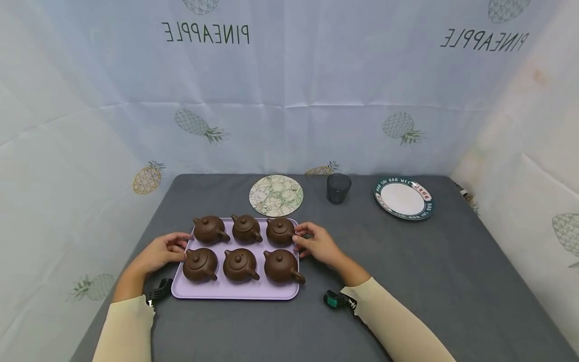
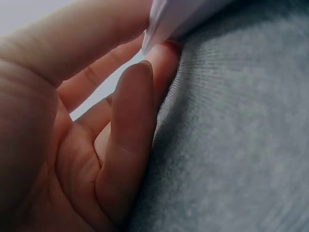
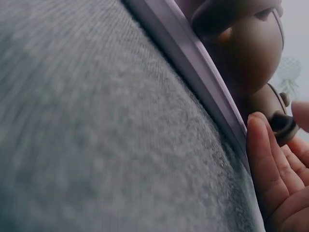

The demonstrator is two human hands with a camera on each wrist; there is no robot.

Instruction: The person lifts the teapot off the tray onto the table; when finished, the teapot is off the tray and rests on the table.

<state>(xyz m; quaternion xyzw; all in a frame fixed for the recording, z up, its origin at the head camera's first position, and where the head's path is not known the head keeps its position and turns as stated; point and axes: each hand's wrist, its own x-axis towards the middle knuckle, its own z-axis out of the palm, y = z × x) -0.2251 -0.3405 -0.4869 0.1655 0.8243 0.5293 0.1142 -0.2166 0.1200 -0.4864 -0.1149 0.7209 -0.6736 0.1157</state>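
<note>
A lilac tray (image 1: 226, 293) carries two rows of dark brown teapots. My left hand (image 1: 164, 252) grips its left edge; in the left wrist view the thumb (image 2: 91, 38) meets the rim and a finger tucks under it. My right hand (image 1: 320, 246) is at the right edge. In the right wrist view its fingers (image 3: 265, 159) lie against the tray's outer side, beside the handle of the back right teapot (image 1: 280, 231). I cannot tell whether the right hand pinches the rim or that handle. The front right teapot (image 1: 279, 265) has its handle over the tray's edge.
A round patterned mat (image 1: 276, 196) lies just behind the tray. Farther right are a dark glass cup (image 1: 338, 188) and a white plate with a green lettered rim (image 1: 404, 198). Pineapple-print curtains (image 1: 289, 136) enclose the back and sides of the grey table (image 1: 429, 281).
</note>
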